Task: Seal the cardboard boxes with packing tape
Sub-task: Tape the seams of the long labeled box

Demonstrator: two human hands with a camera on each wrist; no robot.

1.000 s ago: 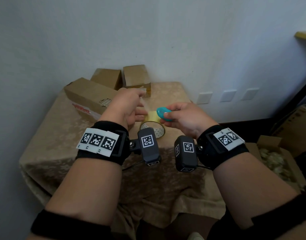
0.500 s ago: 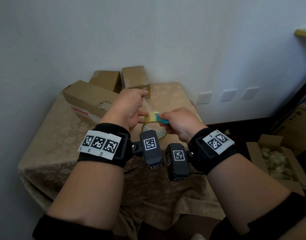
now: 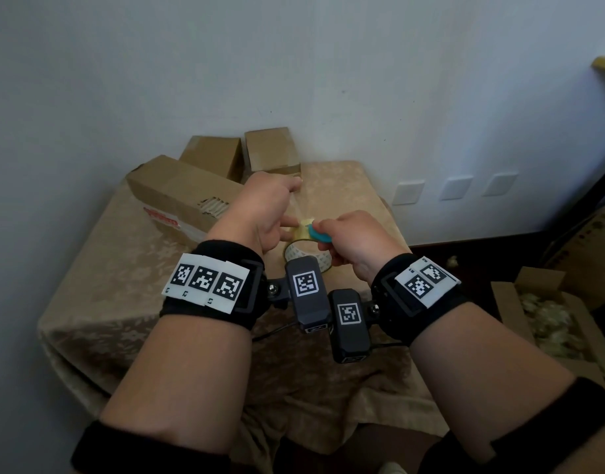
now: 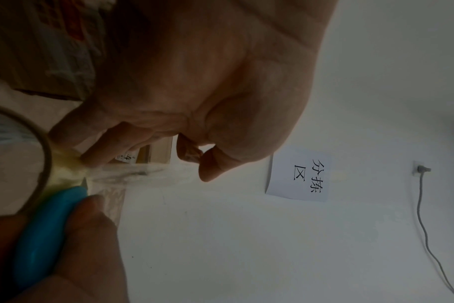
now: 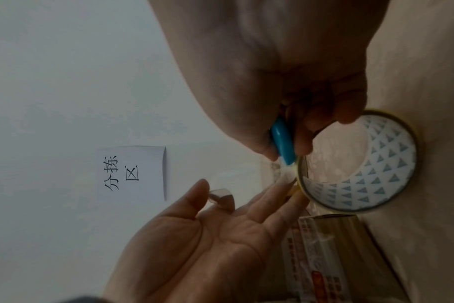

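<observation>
Left hand (image 3: 260,213) pinches the pulled-out tape strip (image 4: 125,171) between thumb and forefinger, other fingers steadying the roll (image 3: 306,249) mid-table, while the right hand (image 3: 354,239) grips a blue cutter (image 3: 317,231) at the roll, boxes (image 3: 177,189) sitting far left.

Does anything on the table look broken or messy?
Yes. The long brown cardboard box on the left of the cloth-covered table has a torn patch on its top edge, baring the ribbed corrugated layer, just behind the left hand.
</observation>
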